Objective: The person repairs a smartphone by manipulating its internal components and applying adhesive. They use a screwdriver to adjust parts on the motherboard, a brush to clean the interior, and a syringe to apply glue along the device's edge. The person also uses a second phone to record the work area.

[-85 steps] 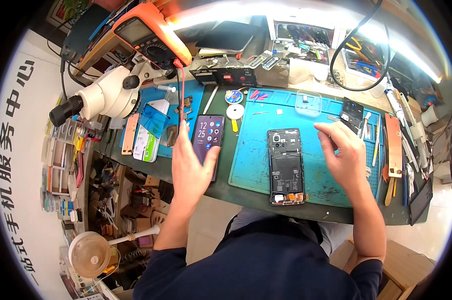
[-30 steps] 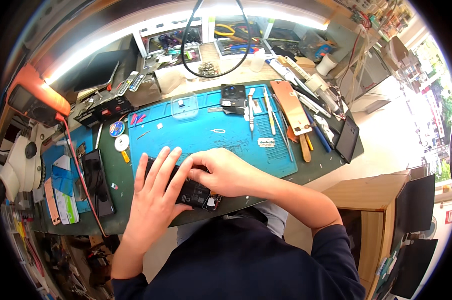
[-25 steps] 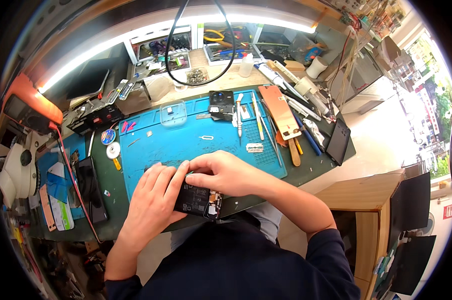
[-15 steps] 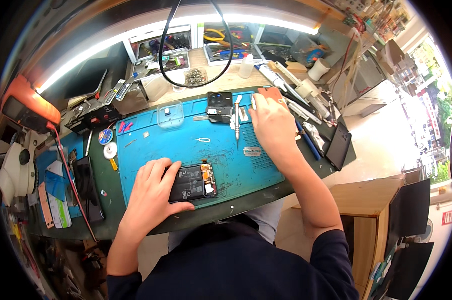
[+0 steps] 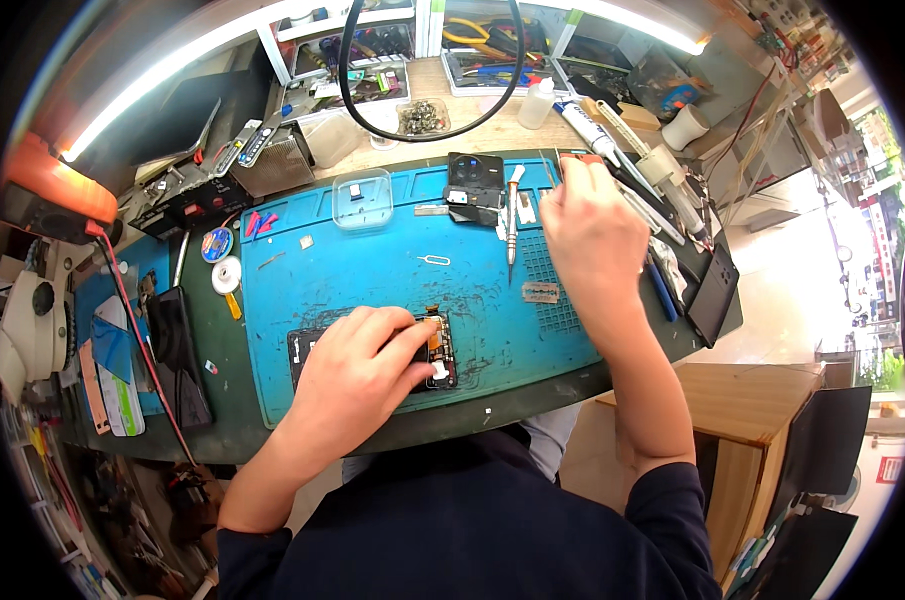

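— Left hand (image 5: 357, 370) has shifted across the opened phone (image 5: 446, 352) since half a second ago, its fingertips now over the exposed circuitry (image 5: 436, 338); the phone lies on the near part of a blue mat (image 5: 362, 285)
— And what is each hand gripping?
— Left fingers are bent, thumb close to forefinger; whether they pinch anything cannot be told. The right hand (image 5: 594, 225), curled beside a slim pen-shaped tool (image 5: 513, 215) and near a razor blade (image 5: 540, 292), conceals any contents too
— Best technique?
— Arguably, brace the phone flat by its edges, touch the circuitry lightly and keep knuckles clear of the blade
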### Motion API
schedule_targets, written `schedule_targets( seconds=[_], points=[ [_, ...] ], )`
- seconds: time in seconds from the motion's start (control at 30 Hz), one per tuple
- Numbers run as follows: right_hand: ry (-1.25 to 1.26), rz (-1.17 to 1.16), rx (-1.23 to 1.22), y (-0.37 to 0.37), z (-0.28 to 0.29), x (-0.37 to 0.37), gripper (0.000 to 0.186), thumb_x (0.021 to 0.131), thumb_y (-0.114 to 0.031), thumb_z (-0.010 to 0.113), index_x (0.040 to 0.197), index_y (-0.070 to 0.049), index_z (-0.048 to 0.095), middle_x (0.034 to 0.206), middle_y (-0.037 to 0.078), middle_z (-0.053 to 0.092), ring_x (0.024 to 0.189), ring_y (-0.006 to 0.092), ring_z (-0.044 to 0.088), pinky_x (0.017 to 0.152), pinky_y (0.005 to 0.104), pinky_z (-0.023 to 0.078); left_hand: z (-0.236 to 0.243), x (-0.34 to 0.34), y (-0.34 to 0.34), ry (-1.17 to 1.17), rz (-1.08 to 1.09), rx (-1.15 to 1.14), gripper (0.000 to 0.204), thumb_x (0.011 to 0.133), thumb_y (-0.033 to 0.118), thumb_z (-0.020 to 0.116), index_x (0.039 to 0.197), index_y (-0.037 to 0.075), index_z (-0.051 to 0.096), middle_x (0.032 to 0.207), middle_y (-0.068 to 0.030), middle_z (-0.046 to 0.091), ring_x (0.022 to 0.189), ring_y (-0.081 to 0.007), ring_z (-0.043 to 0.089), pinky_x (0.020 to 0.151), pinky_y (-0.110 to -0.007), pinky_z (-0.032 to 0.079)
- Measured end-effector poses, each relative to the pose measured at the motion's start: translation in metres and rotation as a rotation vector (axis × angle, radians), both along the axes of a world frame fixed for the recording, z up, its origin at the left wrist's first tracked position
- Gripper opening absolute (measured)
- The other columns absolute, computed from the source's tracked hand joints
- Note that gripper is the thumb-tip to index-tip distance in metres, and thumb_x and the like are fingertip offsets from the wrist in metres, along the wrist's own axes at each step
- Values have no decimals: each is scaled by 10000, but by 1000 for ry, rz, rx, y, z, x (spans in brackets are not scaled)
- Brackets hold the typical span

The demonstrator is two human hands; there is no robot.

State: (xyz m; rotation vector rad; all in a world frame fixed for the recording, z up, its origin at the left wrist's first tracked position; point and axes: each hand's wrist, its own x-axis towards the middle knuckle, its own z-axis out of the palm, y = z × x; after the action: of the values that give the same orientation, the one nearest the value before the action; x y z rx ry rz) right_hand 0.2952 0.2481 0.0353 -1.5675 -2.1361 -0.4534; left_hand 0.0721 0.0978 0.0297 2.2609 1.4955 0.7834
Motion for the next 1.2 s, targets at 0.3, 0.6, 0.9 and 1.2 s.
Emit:
schedule_targets(
  seconds=[0.3,0.6,0.9,1.2],
  points=[
    [194,788,-414,-56,-7,13,132,847,-86,741,959,-65,675,891,46,593,814,240,582,691,358,511,-10,-7,1,2,-62,-2,445,765,171,820,1182,76,696,1107,-59,609,981,-268,588,871,-403,487],
    [-18,810,-308,-52,-5,1,146,791,-140,748,835,-94,618,823,23,539,782,202,570,656,329,469,-17,-7,-1,133,-81,67,550,730,231,829,1226,48,677,1164,-60,578,1027,-247,586,880,-390,494],
    [-163,850,-329,-47,7,-3,148,794,-151,788,880,-91,684,855,10,603,796,210,592,677,341,480,-17,-5,-3,159,-69,58,554,748,239,807,1253,52,675,1148,-64,580,1014,-259,591,892,-405,496],
    [68,896,-468,-35,-8,1,132,801,-145,805,868,-99,701,849,19,627,799,229,591,717,358,506,-15,-3,-5,164,-57,38,551,761,215,805,1269,50,666,1162,-60,571,1036,-258,585,918,-402,487]
  ],
)
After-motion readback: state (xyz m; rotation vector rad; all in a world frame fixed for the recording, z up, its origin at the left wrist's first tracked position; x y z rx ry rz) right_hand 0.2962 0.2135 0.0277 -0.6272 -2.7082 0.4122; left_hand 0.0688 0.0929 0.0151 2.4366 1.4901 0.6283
